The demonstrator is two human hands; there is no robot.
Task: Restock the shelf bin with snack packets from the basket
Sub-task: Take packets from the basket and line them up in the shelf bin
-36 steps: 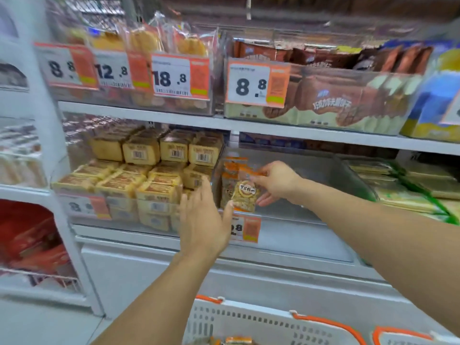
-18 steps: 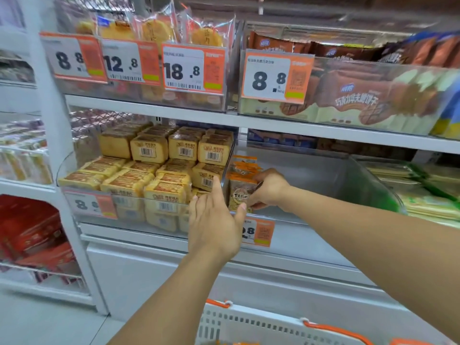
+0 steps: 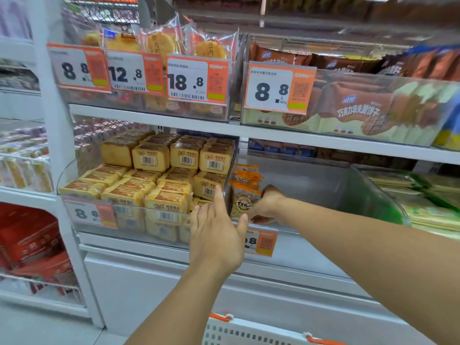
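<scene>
A clear shelf bin [image 3: 323, 185] is seen on the middle shelf, mostly bare inside, with a short row of orange snack packets [image 3: 245, 176] stood upright against its left wall. The nearest snack packet [image 3: 242, 202] of that row is set upright at the near left corner of the bin. The right hand [image 3: 267, 204] is reached over the bin's near rim, and its fingers are curled at the lower right edge of this packet, which appears to be pinched; the exact contact is partly hidden by the left hand. The left hand [image 3: 216, 232] is held just in front of the bin's left wall with fingers straight and relaxed and nothing grasped, the thumb lying close to the packet.

To the left, a second clear bin [image 3: 82, 220] is filled with yellow wrapped cakes [image 3: 149, 188], stacked in layers. To the right, a bin of green packets [image 3: 428, 210] is seen. On the upper shelf, round pastries [image 3: 161, 43] are held in one clear bin, and brown wafer packs [image 3: 361, 113] in another. Orange price tags [image 3: 278, 88] are fixed to the bin fronts. At the near bottom edge, the rim of a white basket [image 3: 249, 332] with orange handles is visible; its contents cannot be seen.
</scene>
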